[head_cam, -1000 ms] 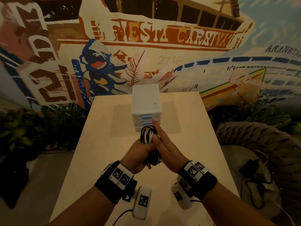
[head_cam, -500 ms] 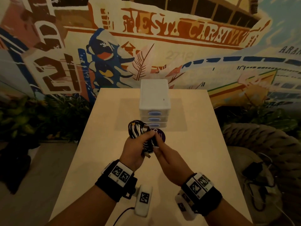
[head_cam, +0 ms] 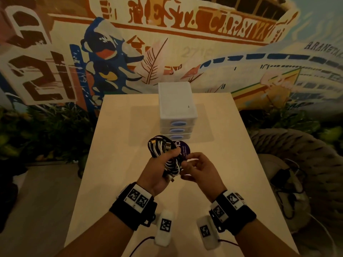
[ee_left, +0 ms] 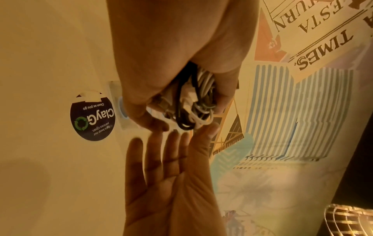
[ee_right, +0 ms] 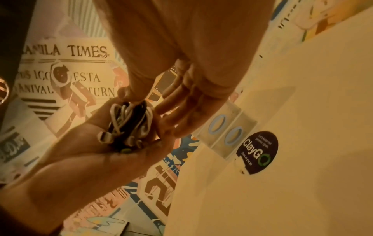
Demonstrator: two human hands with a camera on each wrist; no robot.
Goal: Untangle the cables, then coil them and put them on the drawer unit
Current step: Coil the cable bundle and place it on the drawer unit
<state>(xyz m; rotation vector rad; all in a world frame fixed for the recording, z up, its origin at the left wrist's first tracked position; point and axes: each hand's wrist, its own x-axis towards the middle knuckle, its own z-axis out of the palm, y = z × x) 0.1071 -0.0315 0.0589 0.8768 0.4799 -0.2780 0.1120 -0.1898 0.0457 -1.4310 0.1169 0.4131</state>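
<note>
Bundle of cables (head_cam: 167, 157), black and white cords looped together into a thick oblong hank, with several plug ends sticking out at its near and far ends; one metal connector shows at the top of the loop. The bundle is held in the air above the table (head_cam: 118, 164), in front of the drawer unit (head_cam: 176, 106) and not touching it.

Left hand (head_cam: 157, 172): fingers and thumb curled round the middle of the bundle, clasping it firmly. In the left wrist view the cords emerge from the closed fist as smooth rounded loops (ee_left: 193, 110).

Right hand (head_cam: 199, 170): fingers nearly straight and loosely spread, tips at the side of the bundle; in the right wrist view its fingertips (ee_right: 169, 118) lie against the cords without closing on them. Whether the thumb pinches a strand cannot be told.

Drawer unit: small white plastic box, flat-topped, with three stacked drawers, each bearing an oval blue handle. It stands at the middle of the table's far half, top bare.

Table: pale, smooth, rectangular. A round dark sticker (head_cam: 182, 148) reading "ClayGo" lies flat on it just before the drawer unit, partly hidden by the bundle in the head view.

Behind the table, a painted mural (head_cam: 185, 34) covers the wall; a thick woven rope seat (head_cam: 297, 154) stands to the right.
</note>
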